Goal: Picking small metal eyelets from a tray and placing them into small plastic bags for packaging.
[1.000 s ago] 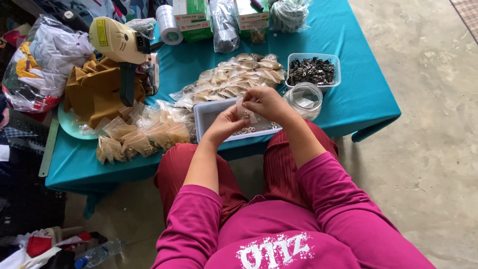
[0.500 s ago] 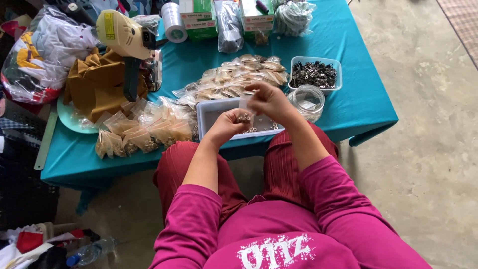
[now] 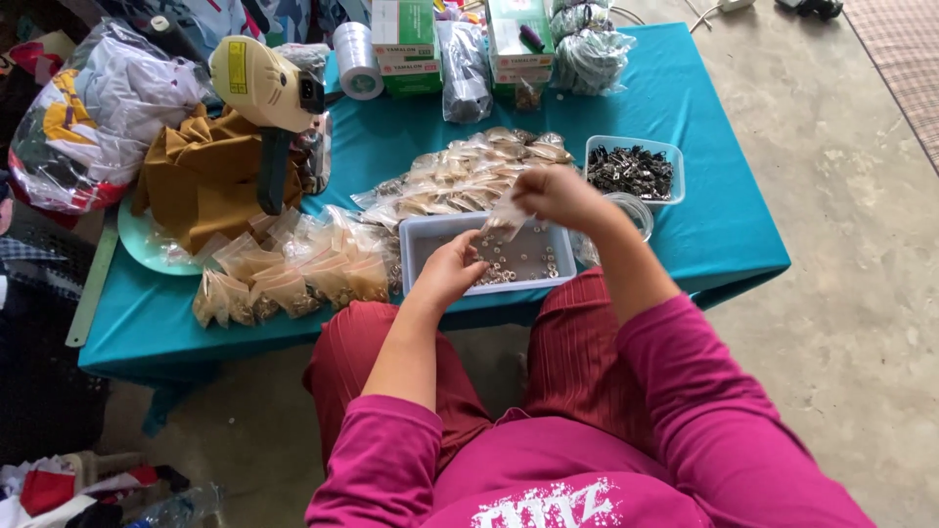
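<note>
Right hand (image 3: 558,194) pinched a small clear bag (image 3: 507,215) just above the grey tray (image 3: 421,240); left hand (image 3: 450,272), fingers curled together, rested at the tray's near edge.

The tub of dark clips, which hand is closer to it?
Right. The right hand hovers just left of the tub of dark clips; the left hand sits farther left, over the grey tray.

green-and-white boxes (image 3: 403,44) stand at the table's far edge; small clear filled bags (image 3: 293,274) lie near the front left.
</note>
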